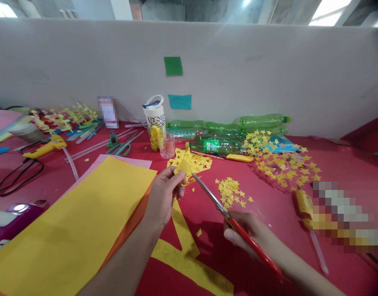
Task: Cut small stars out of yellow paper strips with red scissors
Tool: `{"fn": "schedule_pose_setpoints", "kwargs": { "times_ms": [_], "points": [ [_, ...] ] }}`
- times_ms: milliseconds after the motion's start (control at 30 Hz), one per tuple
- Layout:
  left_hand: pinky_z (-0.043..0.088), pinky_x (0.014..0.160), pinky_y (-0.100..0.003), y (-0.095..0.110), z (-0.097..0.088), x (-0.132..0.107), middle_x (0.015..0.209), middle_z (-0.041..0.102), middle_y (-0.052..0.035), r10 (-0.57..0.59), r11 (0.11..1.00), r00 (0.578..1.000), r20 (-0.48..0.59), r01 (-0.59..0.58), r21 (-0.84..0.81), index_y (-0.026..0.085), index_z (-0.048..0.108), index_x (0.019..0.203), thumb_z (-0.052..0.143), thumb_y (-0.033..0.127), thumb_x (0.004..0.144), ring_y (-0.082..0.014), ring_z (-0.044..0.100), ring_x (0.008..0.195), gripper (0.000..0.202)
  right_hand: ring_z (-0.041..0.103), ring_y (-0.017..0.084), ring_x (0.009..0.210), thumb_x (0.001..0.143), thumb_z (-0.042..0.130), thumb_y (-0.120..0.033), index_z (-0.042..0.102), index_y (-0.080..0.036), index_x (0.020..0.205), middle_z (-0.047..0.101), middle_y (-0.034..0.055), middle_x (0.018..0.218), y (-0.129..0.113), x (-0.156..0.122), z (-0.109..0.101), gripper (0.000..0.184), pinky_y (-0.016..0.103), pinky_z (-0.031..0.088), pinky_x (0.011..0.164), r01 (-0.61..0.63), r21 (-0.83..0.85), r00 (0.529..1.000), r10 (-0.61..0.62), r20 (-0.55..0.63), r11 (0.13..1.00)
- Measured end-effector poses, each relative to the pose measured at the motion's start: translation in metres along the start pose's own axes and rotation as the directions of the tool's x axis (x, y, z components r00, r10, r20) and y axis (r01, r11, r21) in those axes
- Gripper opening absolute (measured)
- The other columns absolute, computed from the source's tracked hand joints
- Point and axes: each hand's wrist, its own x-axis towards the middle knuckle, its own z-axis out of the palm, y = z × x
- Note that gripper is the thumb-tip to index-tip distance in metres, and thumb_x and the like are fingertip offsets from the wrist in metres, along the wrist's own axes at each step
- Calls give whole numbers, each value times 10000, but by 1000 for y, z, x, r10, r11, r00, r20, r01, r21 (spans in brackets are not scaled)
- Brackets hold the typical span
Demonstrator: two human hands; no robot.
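My left hand (164,193) is raised over the red table (269,213), its fingers pinched on a small folded piece of yellow paper (183,166). My right hand (249,234) grips red-handled scissors (221,209); the blades point up and left, with the tips just beside the yellow piece. Below my hands lie yellow paper strips (185,250). A small pile of cut yellow stars (230,192) lies just right of the scissor blades.
A stack of yellow, orange and pink sheets (68,230) covers the left front. Green plastic bottles (226,133), a cup (154,117), a clear jar (167,146), scattered stars (284,164), glue guns (45,149) (304,205), green scissors (119,148) and a grey partition wall (238,74) lie beyond.
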Motion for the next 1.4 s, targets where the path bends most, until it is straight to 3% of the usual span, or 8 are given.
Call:
{"fn": "schedule_pose_setpoints", "kwargs": {
  "times_ms": [200,367,567,733,1000,1200,1300,1400],
  "points": [
    [288,378,-162,-4,2,-2,624,547,52,-57,996,994,89,51,69,168,542,719,609,285,803,-25,429,395,159,304,108,566,815,441,-665,422,-180,684,345,-46,627,1,-1,0,503,229,240,496,-5,-1,1000,5,0,1000],
    [282,361,-167,-5,4,-3,610,548,54,-80,995,992,99,73,64,171,544,739,617,289,796,-31,426,382,150,336,98,546,808,452,-675,426,-178,680,378,-42,616,0,-2,1,514,211,261,476,1,59,1000,-1,0,998],
    [294,374,-160,-6,6,-5,621,552,50,-118,993,987,113,118,9,167,540,734,612,298,803,-29,427,401,165,363,52,394,755,454,-740,443,-181,721,429,-56,559,-5,-3,7,560,160,264,354,-185,234,983,180,42,954],
    [281,371,-158,-7,6,-5,625,555,46,-147,989,984,101,150,-17,163,543,741,622,298,792,-27,435,403,164,440,72,470,778,496,-687,428,-188,664,427,-62,536,-5,-2,12,516,184,418,482,-114,295,993,119,1,949],
    [272,401,-166,-5,4,-3,596,535,52,-150,987,984,100,155,-38,157,536,716,629,258,782,-20,420,401,152,442,71,459,784,527,-650,428,-190,664,406,-76,504,-8,-3,6,485,153,367,418,-135,272,991,137,12,953],
    [277,418,-154,-3,2,0,582,476,70,-129,991,987,99,132,-18,154,537,703,622,225,787,-5,380,403,139,337,42,350,776,495,-685,413,-200,677,346,-101,493,-11,-4,4,502,155,317,335,-165,245,986,160,41,955],
    [265,399,-148,-2,0,1,587,504,61,-113,994,985,128,110,27,161,548,718,603,233,805,-12,399,397,126,314,29,353,770,505,-683,390,-202,649,323,-109,499,-11,-4,5,509,178,386,406,-155,268,988,155,22,951],
    [169,339,-157,0,-3,2,643,593,37,-95,994,980,178,84,69,172,553,748,583,262,826,2,331,331,123,389,61,414,770,506,-680,383,-204,631,332,-96,508,-9,-3,4,511,197,412,453,-126,248,992,128,8,961]
  ]
}}
